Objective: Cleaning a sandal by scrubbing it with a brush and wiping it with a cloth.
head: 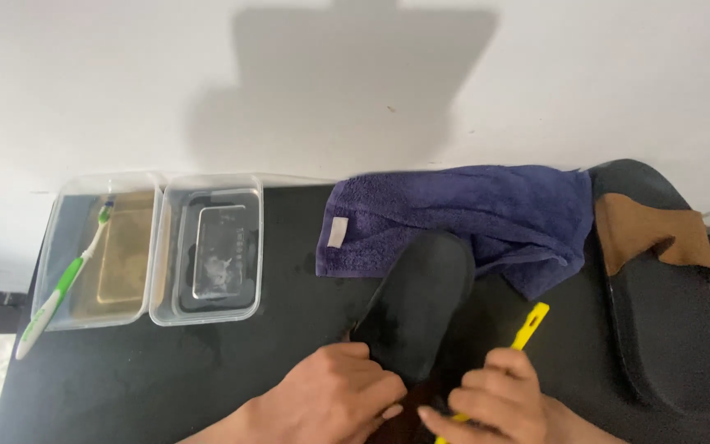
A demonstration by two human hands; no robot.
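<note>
Two hands meet at the bottom centre of the frame: my left hand point(334, 395) has its fingers curled tight around the near end of a black slipper point(417, 308), and my right hand point(499, 403) pinches a yellow brush handle point(529, 326). The slipper's long axis runs up and slightly right from my fingers, its matte rounded toe resting against the plush purple towel point(470, 214) (the left hand is nearer). Two clear plastic tubs point(158, 247) sit at the left, a green toothbrush point(63, 284) slanting across one.
</note>
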